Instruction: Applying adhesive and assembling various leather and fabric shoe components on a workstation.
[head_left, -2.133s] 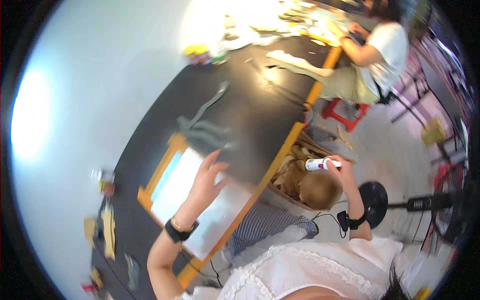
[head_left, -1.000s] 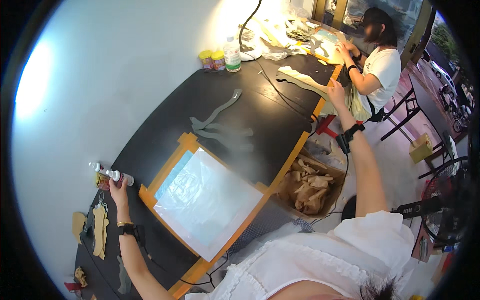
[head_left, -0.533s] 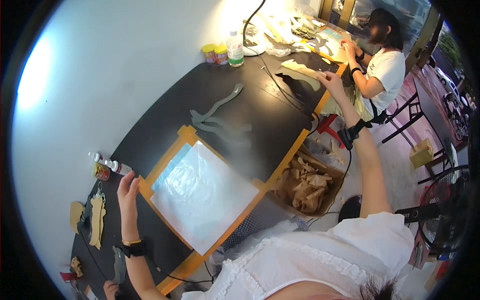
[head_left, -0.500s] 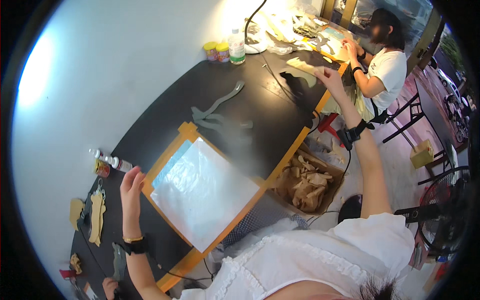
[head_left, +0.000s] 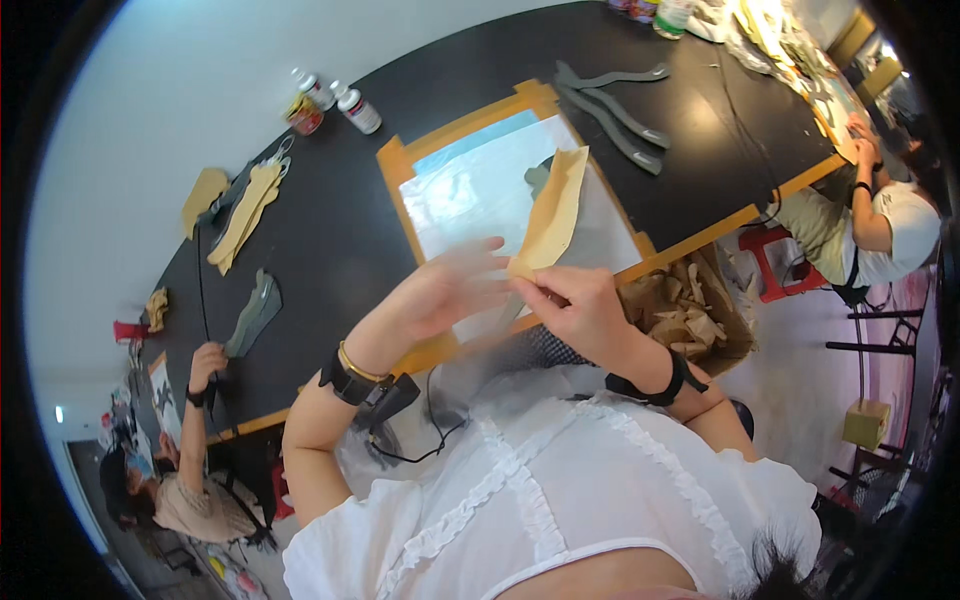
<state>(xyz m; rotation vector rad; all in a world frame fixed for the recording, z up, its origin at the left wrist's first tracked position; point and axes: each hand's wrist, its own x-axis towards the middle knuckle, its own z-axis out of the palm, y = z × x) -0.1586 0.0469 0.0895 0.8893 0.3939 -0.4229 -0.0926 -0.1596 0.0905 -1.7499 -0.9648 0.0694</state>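
L hand: in from lower L, elbow bent, fingers reaching across twd R hand; motion-blurred, right at btm end of tan strip, can't tell if it grips or only touches. R hand: in from lower R, forearm angled in, thumb & fingers clamped on that same btm end. Strip is tilted, top leaning R, in front of white sheet; can't tell if it touches the sheet.

Counts: 1 tan strip held; 1 white sheet lapping 1 light-blue sheet, w/ orange tape around; 3 grey-green strips upper R on black table, L ends close tog.; 2 white bottles w/ 1 red-yellow jar beside; 2 co-workers, 1 far R, 1 lower L w/ a hand at a grey pc. Tan pcs at L overlap, no. unclear; scraps in the box by table edge, too many to count.

Hidden/cut off: small dark-green pc mostly behind strip, can't tell if joined; green-white bottle & jars cut by top edge; far-R co-worker's hands small, hard to make out
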